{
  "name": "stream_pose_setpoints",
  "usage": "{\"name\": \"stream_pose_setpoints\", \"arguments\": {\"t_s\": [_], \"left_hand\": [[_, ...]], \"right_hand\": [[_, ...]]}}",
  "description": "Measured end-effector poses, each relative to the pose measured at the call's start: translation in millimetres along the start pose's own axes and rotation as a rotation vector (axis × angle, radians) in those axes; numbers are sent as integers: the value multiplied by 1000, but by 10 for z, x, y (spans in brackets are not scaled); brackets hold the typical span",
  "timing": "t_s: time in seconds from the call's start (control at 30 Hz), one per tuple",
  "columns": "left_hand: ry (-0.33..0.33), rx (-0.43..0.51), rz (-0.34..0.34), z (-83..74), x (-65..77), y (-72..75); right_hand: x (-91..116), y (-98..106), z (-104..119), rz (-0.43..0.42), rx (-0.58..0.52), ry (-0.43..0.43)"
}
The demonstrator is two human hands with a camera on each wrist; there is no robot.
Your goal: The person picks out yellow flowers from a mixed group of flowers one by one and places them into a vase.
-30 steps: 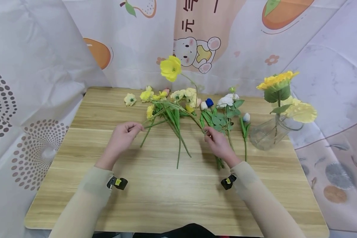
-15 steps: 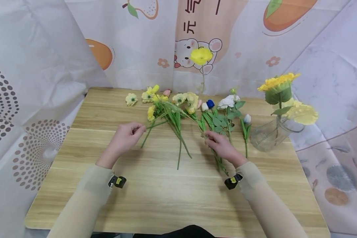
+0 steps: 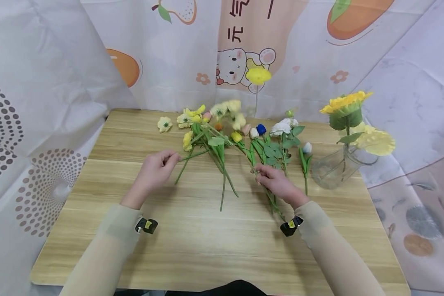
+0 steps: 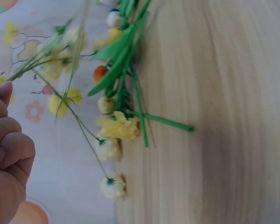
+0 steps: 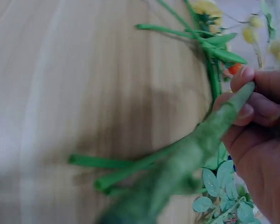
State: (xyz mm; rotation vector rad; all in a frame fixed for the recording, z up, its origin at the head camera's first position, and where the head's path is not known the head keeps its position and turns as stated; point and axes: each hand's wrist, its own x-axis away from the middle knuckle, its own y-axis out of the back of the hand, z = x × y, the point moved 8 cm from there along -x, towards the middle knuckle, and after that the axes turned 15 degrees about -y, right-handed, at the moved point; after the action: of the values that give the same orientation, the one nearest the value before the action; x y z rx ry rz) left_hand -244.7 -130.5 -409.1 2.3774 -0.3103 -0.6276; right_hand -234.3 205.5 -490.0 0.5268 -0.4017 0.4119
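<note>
My left hand (image 3: 157, 166) pinches a thin green stem between thumb and fingers. Its branches (image 4: 37, 65) run out towards a blurred cluster of pale yellow flowers (image 3: 233, 107). My right hand (image 3: 275, 183) grips a branching flower stem, seen close up as a thick green stem (image 5: 191, 144) between thumb and fingers. Above it, against the curtain, stands a bright yellow flower (image 3: 259, 76). The two held sprays cross over a heap of flowers, with a yellow tulip (image 3: 236, 137), a pale flower head (image 3: 164, 124) and green stems (image 3: 223, 193) on the table.
At the right a clear glass vase (image 3: 327, 168) leans over, holding a sunflower (image 3: 345, 102) and a pale yellow flower (image 3: 375, 140). White roses (image 3: 281, 126), a blue tulip (image 3: 261, 129) and a pale tulip (image 3: 306, 147) lie nearby. A patterned curtain (image 3: 170, 61) hangs behind the table (image 3: 200, 250).
My right hand has shifted slightly right and towards me, and the bright yellow flower has swung right. The pale yellow cluster has risen a little. My left hand has barely moved.
</note>
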Motion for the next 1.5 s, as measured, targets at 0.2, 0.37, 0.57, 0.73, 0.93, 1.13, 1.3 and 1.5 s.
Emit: {"name": "stream_pose_setpoints", "arguments": {"t_s": [0.2,0.37,0.57,0.73,0.93,1.13,1.3,1.5], "left_hand": [[84,5,-42,67,-24,112],[53,-55,-99,93,-29,202],[54,-45,-104,110,-23,234],[161,34,-102,157,-19,252],[277,414,-153,173,-11,227],[294,733,-236,153,-19,240],[308,673,-256,241,19,308],[269,225,-165,347,91,350]], "right_hand": [[-8,-16,-42,-20,23,13],[19,47,-48,-64,39,29],[53,84,13,-99,169,71],[86,124,89,-141,273,76],[79,255,156,-345,457,172],[198,409,190,-573,554,311],[299,517,189,-642,559,374],[494,610,317,-732,623,489]]}}
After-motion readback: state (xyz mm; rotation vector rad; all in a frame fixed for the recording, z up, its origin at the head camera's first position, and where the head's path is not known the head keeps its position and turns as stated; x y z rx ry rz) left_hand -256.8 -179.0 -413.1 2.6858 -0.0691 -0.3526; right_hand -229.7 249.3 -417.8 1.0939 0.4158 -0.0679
